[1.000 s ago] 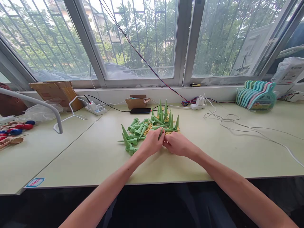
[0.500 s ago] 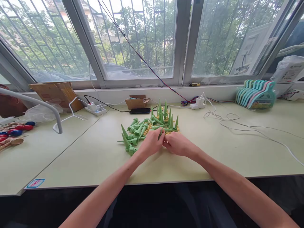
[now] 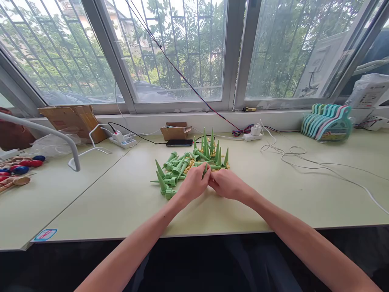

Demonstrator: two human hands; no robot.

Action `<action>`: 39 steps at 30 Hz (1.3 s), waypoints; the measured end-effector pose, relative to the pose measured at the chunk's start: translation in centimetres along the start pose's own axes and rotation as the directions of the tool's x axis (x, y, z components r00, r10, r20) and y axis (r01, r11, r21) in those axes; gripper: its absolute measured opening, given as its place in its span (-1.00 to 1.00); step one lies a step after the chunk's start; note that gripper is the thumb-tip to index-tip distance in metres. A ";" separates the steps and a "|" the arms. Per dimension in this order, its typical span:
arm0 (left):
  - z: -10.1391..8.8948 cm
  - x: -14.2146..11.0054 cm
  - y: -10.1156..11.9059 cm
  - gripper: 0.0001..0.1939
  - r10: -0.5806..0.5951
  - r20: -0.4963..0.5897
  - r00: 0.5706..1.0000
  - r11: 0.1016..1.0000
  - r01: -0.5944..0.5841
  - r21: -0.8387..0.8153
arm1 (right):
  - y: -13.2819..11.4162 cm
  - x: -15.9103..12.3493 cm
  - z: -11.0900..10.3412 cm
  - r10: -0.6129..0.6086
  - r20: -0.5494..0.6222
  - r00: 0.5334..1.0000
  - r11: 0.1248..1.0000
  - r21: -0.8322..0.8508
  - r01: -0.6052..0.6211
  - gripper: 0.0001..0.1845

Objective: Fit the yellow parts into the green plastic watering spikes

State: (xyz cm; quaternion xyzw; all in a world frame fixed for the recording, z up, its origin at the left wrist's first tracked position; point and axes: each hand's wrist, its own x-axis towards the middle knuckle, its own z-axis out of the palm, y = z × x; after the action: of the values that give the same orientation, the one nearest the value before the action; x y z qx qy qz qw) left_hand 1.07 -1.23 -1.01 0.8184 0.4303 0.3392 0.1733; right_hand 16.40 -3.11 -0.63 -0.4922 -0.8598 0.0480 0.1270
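Observation:
My left hand point(image 3: 193, 183) is closed around a green plastic watering spike point(image 3: 204, 169), whose tapered tip pokes up between thumb and fingers. Close against it, my right hand point(image 3: 228, 183) is closed too, fingertips meeting the left ones; whatever it pinches is hidden. Just beyond and to the left lies a heap of similar green spikes point(image 3: 179, 167), several on their sides with round collars showing. Other spikes point(image 3: 212, 147) stand upright behind the hands. Small yellow pieces point(image 3: 189, 165) are scattered among the spikes.
A phone point(image 3: 179, 142) and an open cardboard box point(image 3: 175, 131) sit behind the heap. Power strips point(image 3: 124, 142) and loose white cables point(image 3: 296, 153) lie along the back. Teal packaged items point(image 3: 330, 121) stand right; red and blue balls point(image 3: 26, 164) lie left, near a lamp arm point(image 3: 60, 136).
The view has shifted very slightly. Both hands keep almost the same position and grip, with the spike still in the left one.

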 end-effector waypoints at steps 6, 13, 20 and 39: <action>0.0 0.1 0.2 -0.76 -0.012 -0.040 0.999 1.000 0.012 -0.011 | 0.1 0.0 0.1 -0.003 -0.045 0.999 0.997 0.081 0.006 -0.68; 0.1 0.0 0.1 -0.77 -0.010 -0.086 0.996 1.000 0.009 -0.013 | 0.3 0.1 0.3 0.001 -0.076 0.997 0.992 0.127 0.009 -0.73; 0.1 0.1 0.0 -0.77 -0.002 -0.101 0.995 1.000 0.001 -0.012 | 0.4 0.0 0.3 -0.007 -0.077 0.997 0.985 0.170 0.020 -0.76; 0.1 0.1 0.4 -0.76 -0.033 -0.234 0.972 0.999 0.022 -0.050 | 0.4 0.3 0.5 0.021 -0.207 0.978 0.958 0.283 0.039 -0.76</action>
State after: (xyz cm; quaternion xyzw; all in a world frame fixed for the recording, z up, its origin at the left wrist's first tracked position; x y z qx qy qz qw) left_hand 1.40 -1.31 -0.81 0.7621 0.4512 0.4412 0.1448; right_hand 16.46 -2.68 -1.11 -0.4672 -0.8280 0.1192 0.2861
